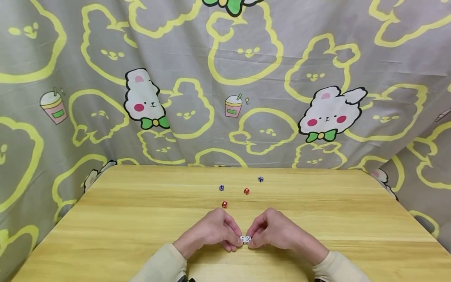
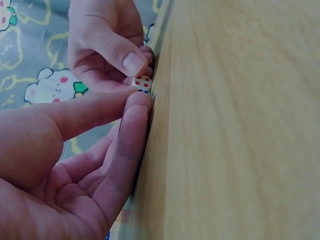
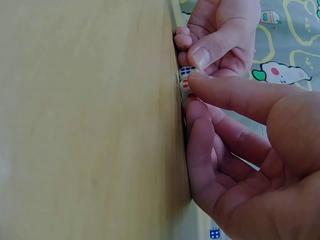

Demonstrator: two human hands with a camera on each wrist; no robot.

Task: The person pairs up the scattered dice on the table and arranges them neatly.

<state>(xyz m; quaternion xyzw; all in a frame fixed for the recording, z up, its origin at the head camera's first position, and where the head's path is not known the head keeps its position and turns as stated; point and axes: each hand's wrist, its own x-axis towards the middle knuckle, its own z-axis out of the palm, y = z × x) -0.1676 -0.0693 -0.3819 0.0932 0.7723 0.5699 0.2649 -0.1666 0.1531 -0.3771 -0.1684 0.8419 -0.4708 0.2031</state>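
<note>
Two white dice meet side by side at the front of the wooden table, held between both hands. My left hand (image 1: 215,228) pinches the left white die (image 1: 242,238) between thumb and finger. In the same way, my right hand (image 1: 276,232) grips the right white die (image 1: 248,239). The right wrist view shows blue pips on the left die (image 3: 187,71) and red pips on the right die (image 3: 185,86). Fingertips cover much of both dice, and the hands face each other low over the tabletop.
Beyond the hands lie a near red die (image 1: 224,204), a farther red die (image 1: 246,191), a blue die (image 1: 221,188) and another blue die (image 1: 260,179) at the back. A patterned grey curtain (image 1: 197,66) hangs behind the table (image 1: 116,235).
</note>
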